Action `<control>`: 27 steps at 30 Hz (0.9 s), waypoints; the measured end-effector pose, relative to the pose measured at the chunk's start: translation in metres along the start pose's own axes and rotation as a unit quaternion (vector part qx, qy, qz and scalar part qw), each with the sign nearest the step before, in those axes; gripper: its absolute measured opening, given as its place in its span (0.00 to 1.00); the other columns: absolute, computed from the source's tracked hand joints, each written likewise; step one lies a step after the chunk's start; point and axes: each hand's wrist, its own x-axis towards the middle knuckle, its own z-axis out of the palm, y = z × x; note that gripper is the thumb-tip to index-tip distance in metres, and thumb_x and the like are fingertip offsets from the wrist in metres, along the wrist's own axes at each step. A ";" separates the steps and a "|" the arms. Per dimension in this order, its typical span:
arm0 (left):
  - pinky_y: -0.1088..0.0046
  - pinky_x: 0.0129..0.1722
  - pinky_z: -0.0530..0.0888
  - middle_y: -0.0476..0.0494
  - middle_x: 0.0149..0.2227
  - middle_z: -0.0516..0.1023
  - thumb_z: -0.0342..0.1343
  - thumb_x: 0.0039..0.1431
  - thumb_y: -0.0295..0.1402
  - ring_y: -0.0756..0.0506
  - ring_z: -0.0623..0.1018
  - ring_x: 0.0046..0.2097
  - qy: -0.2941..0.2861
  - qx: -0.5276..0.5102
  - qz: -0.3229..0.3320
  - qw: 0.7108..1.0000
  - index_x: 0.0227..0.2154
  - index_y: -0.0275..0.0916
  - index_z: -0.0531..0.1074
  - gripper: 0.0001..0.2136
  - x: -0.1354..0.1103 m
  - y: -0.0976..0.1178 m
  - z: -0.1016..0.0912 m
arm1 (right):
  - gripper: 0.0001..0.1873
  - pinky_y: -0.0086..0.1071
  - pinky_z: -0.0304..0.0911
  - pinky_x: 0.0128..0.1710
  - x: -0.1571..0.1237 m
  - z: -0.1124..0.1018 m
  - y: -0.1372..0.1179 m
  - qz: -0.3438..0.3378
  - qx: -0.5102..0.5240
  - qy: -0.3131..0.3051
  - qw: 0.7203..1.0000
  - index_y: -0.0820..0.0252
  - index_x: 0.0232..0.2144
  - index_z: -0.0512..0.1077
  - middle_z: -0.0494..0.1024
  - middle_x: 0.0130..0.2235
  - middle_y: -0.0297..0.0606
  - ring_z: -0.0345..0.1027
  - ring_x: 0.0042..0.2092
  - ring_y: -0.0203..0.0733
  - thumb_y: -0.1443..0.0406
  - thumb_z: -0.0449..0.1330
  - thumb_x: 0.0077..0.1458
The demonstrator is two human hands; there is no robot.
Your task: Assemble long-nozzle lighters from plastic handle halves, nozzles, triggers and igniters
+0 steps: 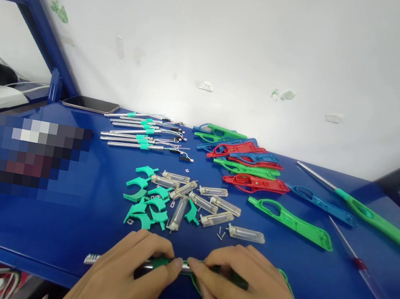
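At the front of the table my left hand (135, 272) pinches a silver lighter tube (91, 258) with a green collar, its slotted end sticking out to the left. My right hand (249, 287) closes over a green lighter handle shell (287, 281) at the tube's inner end. Both thumbs and forefingers nearly meet over the metal; most of the shell is hidden under the right hand. Just beyond my hands lie several teal triggers (141, 206) and several clear fuel tanks (179, 213), with small screws (221, 233) to their right.
Metal tubes with wires (143, 139) lie at the back left near a phone (91, 104). Red, blue and green handle shells (256, 182) spread at the back. A whole green lighter (376, 222) and a screwdriver (360, 264) lie right. A white wall (235, 37) rises behind the blue table (65, 229).
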 end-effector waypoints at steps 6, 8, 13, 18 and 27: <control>0.74 0.41 0.79 0.46 0.44 0.79 0.53 0.75 0.22 0.49 0.79 0.40 0.033 -0.083 -0.041 0.995 0.43 0.42 0.76 0.10 0.008 0.005 0.002 | 0.16 0.28 0.71 0.32 -0.001 0.001 -0.005 0.026 0.001 -0.011 1.000 0.48 0.43 0.83 0.84 0.35 0.30 0.79 0.30 0.34 0.65 0.55 0.75; 0.74 0.41 0.78 0.47 0.43 0.78 0.54 0.74 0.22 0.49 0.79 0.39 0.036 -0.097 -0.051 0.993 0.41 0.42 0.76 0.09 0.010 0.005 0.001 | 0.16 0.29 0.72 0.31 0.001 0.000 -0.005 0.029 0.001 -0.008 1.000 0.47 0.43 0.83 0.84 0.35 0.29 0.79 0.30 0.34 0.61 0.54 0.77; 0.73 0.42 0.79 0.48 0.44 0.78 0.55 0.74 0.22 0.49 0.79 0.40 0.034 -0.096 -0.053 0.993 0.43 0.43 0.76 0.09 0.008 0.005 0.000 | 0.17 0.25 0.75 0.33 0.002 -0.002 -0.002 0.030 0.000 -0.005 1.000 0.45 0.44 0.83 0.86 0.38 0.29 0.82 0.34 0.33 0.53 0.54 0.77; 0.73 0.42 0.79 0.48 0.43 0.78 0.55 0.74 0.22 0.49 0.79 0.40 0.036 -0.092 -0.051 0.994 0.42 0.42 0.76 0.09 0.008 0.005 0.000 | 0.18 0.33 0.80 0.40 -0.001 -0.001 -0.001 0.032 -0.049 0.019 0.998 0.46 0.49 0.83 0.88 0.42 0.31 0.85 0.42 0.43 0.45 0.60 0.71; 0.74 0.42 0.78 0.46 0.45 0.79 0.54 0.74 0.22 0.49 0.79 0.41 0.026 -0.068 -0.039 0.997 0.46 0.43 0.77 0.09 0.005 0.004 0.002 | 0.06 0.32 0.73 0.36 0.001 0.007 -0.002 0.025 -0.027 0.040 0.999 0.51 0.39 0.80 0.84 0.36 0.30 0.80 0.35 0.38 0.65 0.62 0.67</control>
